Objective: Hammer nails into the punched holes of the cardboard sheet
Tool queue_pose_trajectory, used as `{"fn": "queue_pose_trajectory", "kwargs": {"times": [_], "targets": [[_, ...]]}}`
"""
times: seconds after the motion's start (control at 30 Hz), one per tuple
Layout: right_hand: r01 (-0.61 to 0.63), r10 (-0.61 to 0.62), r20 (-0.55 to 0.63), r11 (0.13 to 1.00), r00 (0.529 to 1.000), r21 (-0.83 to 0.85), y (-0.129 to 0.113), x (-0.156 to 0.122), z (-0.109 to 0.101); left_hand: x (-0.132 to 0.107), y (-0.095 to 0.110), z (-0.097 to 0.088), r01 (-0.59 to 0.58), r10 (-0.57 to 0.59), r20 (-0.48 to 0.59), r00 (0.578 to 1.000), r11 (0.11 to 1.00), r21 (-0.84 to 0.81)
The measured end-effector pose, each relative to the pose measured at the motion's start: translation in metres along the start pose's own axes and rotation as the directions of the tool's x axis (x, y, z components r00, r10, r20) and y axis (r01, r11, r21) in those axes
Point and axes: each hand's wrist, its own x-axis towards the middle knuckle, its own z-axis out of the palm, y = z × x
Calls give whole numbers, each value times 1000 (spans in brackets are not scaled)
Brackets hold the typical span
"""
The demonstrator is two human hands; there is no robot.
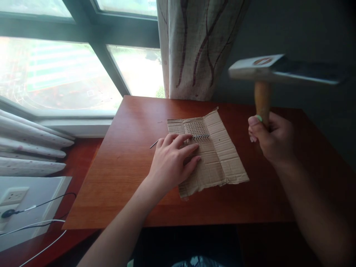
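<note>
My right hand (274,139) is wrapped around the wooden handle of a hammer (263,98), raised above the right side of the table. Its metal head is blurred at the right end. My left hand (175,157) rests on a piece of brown cardboard (228,155), fingers stretched out and thumb apart. Just beyond the left fingertips is a patch with rows of small dark holes (196,128), edged at the near side by a row of dark slanted marks. A thin metal rod (154,144) shows to the left of my left fingers; its other end may be hidden.
The cardboard lies on a reddish-brown wooden table (119,178). Behind stand a window (97,29) and a patterned curtain (194,48). At the lower left, a wall socket (13,196) has a plug and cables beside the table's edge.
</note>
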Motion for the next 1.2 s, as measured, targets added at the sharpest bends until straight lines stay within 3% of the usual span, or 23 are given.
{"fn": "queue_pose_trajectory", "kwargs": {"times": [0.07, 0.17, 0.27, 0.37, 0.5, 0.6, 0.77, 1.03, 1.2], "targets": [[10, 12, -85, 967, 996, 256, 8, 10, 13, 0, -1, 0, -2, 2, -8, 1000, 1000, -23], [9, 68, -156, 893, 985, 450, 18, 22, 29, 1, -6, -3, -10, 2, -84, 996, 996, -91], [25, 115, -247, 866, 962, 500, 33, 26, 40, 1, -16, -13, -9, -18, -212, 977, 992, -127], [53, 117, -321, 879, 940, 474, 49, 21, 45, -2, -34, -27, 86, -103, -276, 956, 994, -74], [63, 104, -338, 892, 935, 448, 61, 12, 46, -11, -63, -38, 318, -308, -97, 946, 942, 112], [57, 110, -336, 891, 936, 451, 62, 9, 47, -17, -76, -37, 386, -419, 66, 906, 880, 277], [44, 132, -341, 886, 931, 462, 62, 10, 50, -16, -80, -30, 381, -495, 183, 850, 816, 435], [28, 141, -278, 851, 950, 524, 65, 11, 48, -4, -78, -20, 270, -475, 267, 838, 787, 555], [-10, 169, -243, 840, 955, 543, 65, 9, 46, -2, -77, -15, 273, -491, 272, 827, 775, 570]]}}
